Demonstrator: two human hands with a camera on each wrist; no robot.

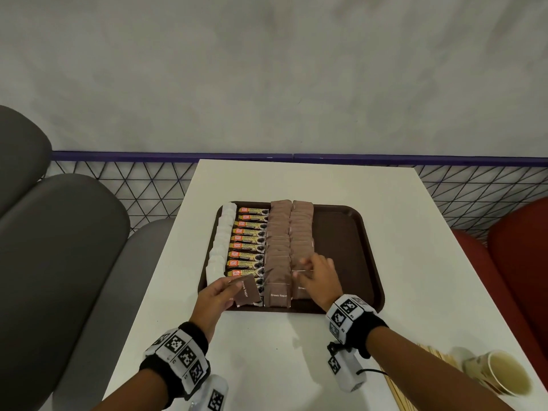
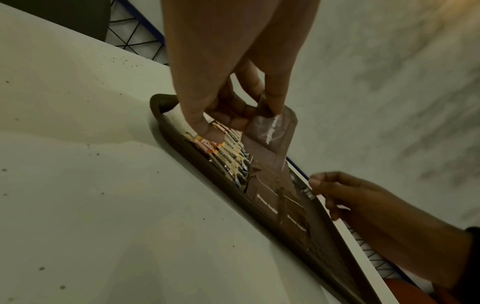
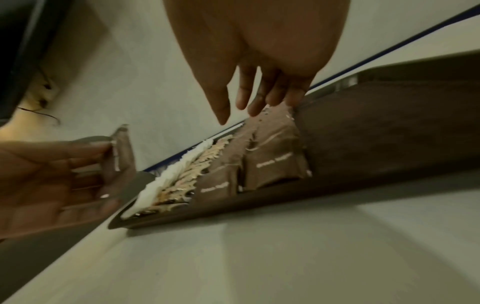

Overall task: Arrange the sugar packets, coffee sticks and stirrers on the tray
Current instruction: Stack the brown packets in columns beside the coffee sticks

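Observation:
A brown tray on the white table holds a column of white sugar packets, a column of coffee sticks and two columns of brown sugar packets. My left hand pinches one loose brown sugar packet above the tray's near left corner; the left wrist view shows it between thumb and fingers. My right hand hovers over the near end of the right brown column, its straight fingertips touching the packet tops. Wooden stirrers lie off the tray, partly under my right forearm.
A paper cup stands at the table's near right corner beside the stirrers. The right third of the tray is bare. A wire fence with a blue rail runs behind the table; grey seats left, red seat right.

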